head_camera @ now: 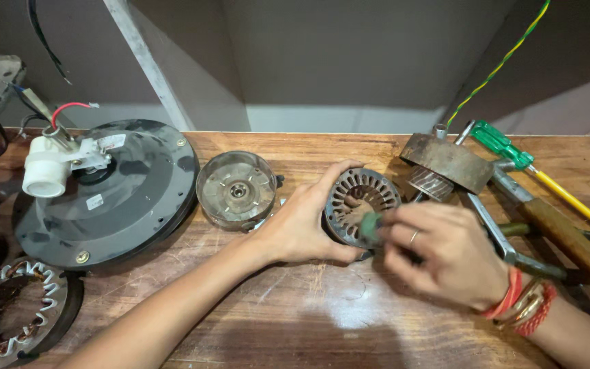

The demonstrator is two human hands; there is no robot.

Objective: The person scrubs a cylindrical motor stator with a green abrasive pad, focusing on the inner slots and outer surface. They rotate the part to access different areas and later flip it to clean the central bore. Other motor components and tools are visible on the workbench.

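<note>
A round slotted metal stator core [362, 197] rests on the wooden bench [308, 314]. My left hand [302, 222] wraps around its left side, thumb under the near edge and fingers over the top rim. My right hand [445, 253] is blurred. It grips a small green-tipped tool [370, 225] whose tip touches the near edge of the core. Red and gold bangles circle my right wrist.
A round metal motor cover [236, 189] lies left of the core. A large black disc [114, 191] carries a white plastic fitting [52, 167]. A rusty toothed ring [15, 318] is at the near left. A rotor [445, 164], a green-handled screwdriver [507, 147], a wrench and a wooden handle lie right.
</note>
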